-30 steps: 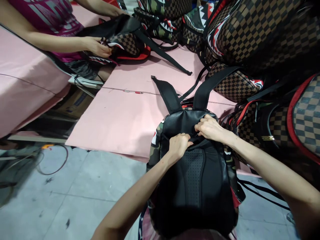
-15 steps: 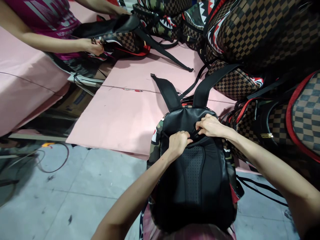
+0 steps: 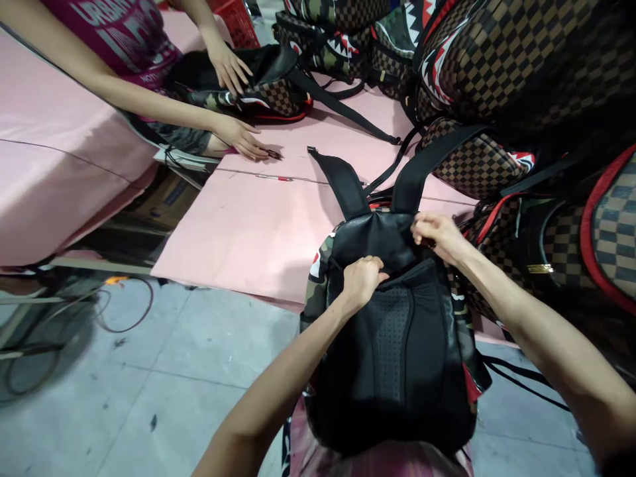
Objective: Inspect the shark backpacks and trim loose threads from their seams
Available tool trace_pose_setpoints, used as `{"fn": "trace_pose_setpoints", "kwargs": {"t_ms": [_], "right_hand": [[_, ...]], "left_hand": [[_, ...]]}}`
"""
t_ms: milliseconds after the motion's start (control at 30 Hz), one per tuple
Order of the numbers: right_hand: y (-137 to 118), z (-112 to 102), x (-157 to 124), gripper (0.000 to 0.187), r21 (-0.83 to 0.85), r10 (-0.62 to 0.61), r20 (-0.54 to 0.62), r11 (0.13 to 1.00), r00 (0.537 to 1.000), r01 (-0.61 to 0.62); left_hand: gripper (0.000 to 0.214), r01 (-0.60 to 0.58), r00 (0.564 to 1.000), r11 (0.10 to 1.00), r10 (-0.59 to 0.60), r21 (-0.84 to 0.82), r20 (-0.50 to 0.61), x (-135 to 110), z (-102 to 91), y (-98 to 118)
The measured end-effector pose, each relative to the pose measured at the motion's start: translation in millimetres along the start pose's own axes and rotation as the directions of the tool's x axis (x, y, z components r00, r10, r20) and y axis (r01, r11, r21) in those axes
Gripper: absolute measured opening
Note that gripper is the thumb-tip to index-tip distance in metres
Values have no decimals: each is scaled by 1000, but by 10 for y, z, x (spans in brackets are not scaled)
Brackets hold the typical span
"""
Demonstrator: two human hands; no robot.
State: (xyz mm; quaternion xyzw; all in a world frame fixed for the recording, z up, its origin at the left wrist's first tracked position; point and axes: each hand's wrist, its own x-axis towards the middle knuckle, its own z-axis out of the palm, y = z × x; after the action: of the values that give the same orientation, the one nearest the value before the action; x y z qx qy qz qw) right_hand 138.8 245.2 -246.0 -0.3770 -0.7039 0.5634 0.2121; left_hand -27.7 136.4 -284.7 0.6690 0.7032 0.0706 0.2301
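Note:
A black backpack with camouflage sides rests against my lap and the table's edge, its padded back panel facing me. Its two shoulder straps lie spread out toward the far side. My left hand is closed on the fabric edge of an opening across the upper back panel. Up at the top right of the same panel is my right hand, fingers curled together. Something small and dark shows under those fingers, too hidden to name.
Across the pink-covered table, a co-worker's hand holds small dark snips beside another backpack. Checkered backpacks are piled at the right. A pen lies on the table. Cable loops hang at the left.
My right hand has moved right, away from the opening, toward the panel's edge. My left hand stays at the opening. The co-worker's hands have shifted, one down onto the table.

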Motion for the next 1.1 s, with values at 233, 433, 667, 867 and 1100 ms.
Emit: {"fn": "trace_pose_setpoints", "kwargs": {"t_ms": [233, 433, 667, 867, 1100], "right_hand": [[121, -105, -113, 34, -241, -12, -98, 970, 995, -12], [62, -126, -187, 32, -527, -8, -148, 847, 989, -72], [57, -116, -237, 31, -713, 6, -69, 699, 998, -54], [41, -117, -253, 30, -816, 51, -17, 576, 999, -43], [-49, -218, -313, 31, -857, 24, 33, 515, 999, 16]], "left_hand": [[28, -212, 975, 971, 218, 113, -45, 4, -91, 38], [21, -486, 873, 824, 470, 292, 127, 166, -224, 85], [25, -593, 794, 695, 588, 406, 153, 303, -239, 63], [27, -644, 761, 660, 608, 388, 228, 460, -197, 79], [26, -554, 832, 773, 530, 309, 164, 362, -194, 14]]}}
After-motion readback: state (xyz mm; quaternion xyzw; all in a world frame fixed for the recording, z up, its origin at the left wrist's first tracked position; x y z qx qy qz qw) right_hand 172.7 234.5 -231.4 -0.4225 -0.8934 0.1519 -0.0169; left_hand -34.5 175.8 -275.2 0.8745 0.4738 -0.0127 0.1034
